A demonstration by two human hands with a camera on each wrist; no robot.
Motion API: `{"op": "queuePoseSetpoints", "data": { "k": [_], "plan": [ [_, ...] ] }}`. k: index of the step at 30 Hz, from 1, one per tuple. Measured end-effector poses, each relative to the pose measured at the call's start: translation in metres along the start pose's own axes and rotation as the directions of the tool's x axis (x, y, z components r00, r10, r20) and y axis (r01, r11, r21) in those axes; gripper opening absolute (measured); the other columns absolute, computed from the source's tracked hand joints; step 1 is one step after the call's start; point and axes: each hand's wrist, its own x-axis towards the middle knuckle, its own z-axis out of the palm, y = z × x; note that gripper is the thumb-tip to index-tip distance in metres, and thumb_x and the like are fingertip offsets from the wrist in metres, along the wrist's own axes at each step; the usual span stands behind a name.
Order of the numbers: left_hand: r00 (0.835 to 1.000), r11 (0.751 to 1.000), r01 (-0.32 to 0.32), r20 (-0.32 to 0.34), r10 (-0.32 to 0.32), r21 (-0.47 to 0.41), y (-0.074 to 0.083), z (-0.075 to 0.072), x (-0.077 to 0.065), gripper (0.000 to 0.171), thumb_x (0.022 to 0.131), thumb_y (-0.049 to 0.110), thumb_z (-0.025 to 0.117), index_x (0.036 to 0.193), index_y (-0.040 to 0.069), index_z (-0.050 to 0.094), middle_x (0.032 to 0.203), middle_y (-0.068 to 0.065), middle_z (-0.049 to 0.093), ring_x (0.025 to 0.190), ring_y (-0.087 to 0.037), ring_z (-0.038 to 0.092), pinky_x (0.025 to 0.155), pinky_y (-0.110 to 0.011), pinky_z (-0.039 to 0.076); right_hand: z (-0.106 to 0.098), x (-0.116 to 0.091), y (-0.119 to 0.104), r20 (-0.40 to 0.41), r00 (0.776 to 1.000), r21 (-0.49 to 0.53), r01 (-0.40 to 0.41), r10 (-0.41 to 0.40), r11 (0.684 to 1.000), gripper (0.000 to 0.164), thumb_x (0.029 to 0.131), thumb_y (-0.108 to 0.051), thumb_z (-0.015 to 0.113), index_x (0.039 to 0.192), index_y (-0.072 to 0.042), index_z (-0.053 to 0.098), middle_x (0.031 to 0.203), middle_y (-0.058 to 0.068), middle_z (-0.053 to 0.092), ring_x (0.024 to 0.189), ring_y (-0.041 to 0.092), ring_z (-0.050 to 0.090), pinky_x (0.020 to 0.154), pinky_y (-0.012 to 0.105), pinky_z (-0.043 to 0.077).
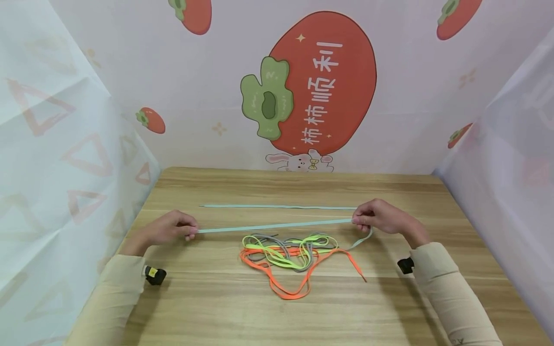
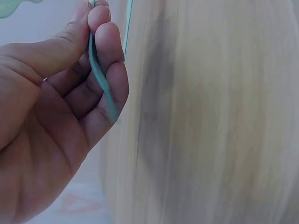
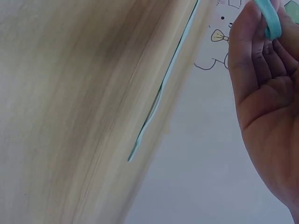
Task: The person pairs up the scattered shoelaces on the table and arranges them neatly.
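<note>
A mint-green shoelace (image 1: 274, 226) is stretched between the two hands, just in front of a second mint-green lace (image 1: 259, 206) that lies straight across the table. My left hand (image 1: 175, 226) pinches one end between thumb and fingertips; in the left wrist view a short tail (image 2: 100, 77) crosses its curled fingers. At the other side my right hand (image 1: 381, 217) pinches the same lace, and a loose part (image 1: 362, 239) droops below it toward the pile. In the right wrist view, the lace (image 3: 268, 16) loops at the fingertips of the right hand (image 3: 268, 93).
In front of the stretched lace lies a tangled pile of orange (image 1: 287, 294), yellow-green (image 1: 281, 262) and grey (image 1: 305, 262) laces. The wooden table (image 1: 207, 298) meets a printed backdrop (image 1: 195, 129) behind and white sheets at both sides.
</note>
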Motion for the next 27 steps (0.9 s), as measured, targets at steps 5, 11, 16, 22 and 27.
{"op": "queuePoseSetpoints", "data": {
  "k": [5,11,16,22,27],
  "plan": [
    [1.0,0.999,-0.016,-0.011,0.017,0.039,-0.005,-0.01,-0.008,0.015,0.105,0.008,0.064,0.097,0.002,0.075,0.082,-0.002,0.068,0.074,-0.008,0.062,0.07,-0.027,0.055,-0.002,-0.005,0.007,-0.018,1.0,-0.011,-0.013,0.012,1.0,0.019,0.106,-0.012,0.065,0.099,0.005,0.074,0.087,0.019,0.071,0.075,0.018,0.07,0.07,0.03,0.061],
    [0.999,0.998,-0.032,-0.027,0.033,0.061,-0.01,-0.018,-0.016,0.015,0.105,0.007,0.063,0.095,0.002,0.074,0.078,-0.001,0.066,0.072,-0.009,0.061,0.068,-0.027,0.053,-0.006,-0.01,0.013,-0.026,0.999,-0.017,-0.019,0.018,1.0,0.02,0.106,-0.011,0.064,0.102,0.005,0.074,0.089,0.019,0.072,0.076,0.011,0.07,0.071,0.029,0.062],
    [0.998,0.997,-0.031,-0.048,0.035,0.072,-0.013,-0.022,-0.021,0.016,0.105,0.004,0.063,0.094,0.002,0.074,0.078,-0.002,0.066,0.072,-0.009,0.06,0.068,-0.026,0.052,-0.008,-0.013,0.018,-0.033,0.999,-0.027,-0.006,0.005,1.0,0.02,0.106,-0.011,0.064,0.102,0.005,0.073,0.089,0.017,0.072,0.076,0.009,0.069,0.072,0.028,0.061],
    [0.998,0.996,-0.023,-0.062,0.029,0.084,-0.013,-0.026,-0.025,0.016,0.105,0.003,0.062,0.093,0.002,0.073,0.078,0.0,0.065,0.073,-0.007,0.059,0.068,-0.023,0.051,-0.011,-0.018,0.023,-0.037,0.999,-0.018,-0.013,0.012,1.0,0.019,0.106,-0.01,0.063,0.101,0.005,0.073,0.088,0.017,0.071,0.076,0.01,0.069,0.071,0.029,0.061],
    [0.997,0.994,-0.015,-0.074,0.023,0.111,-0.015,-0.029,-0.027,0.017,0.105,0.003,0.062,0.09,0.004,0.072,0.076,0.001,0.064,0.072,-0.008,0.059,0.069,-0.021,0.049,-0.012,-0.022,0.026,-0.038,0.999,-0.025,-0.02,0.019,1.0,0.02,0.107,-0.011,0.062,0.103,0.005,0.073,0.09,0.017,0.073,0.077,0.009,0.07,0.071,0.03,0.062]
  ]
}}
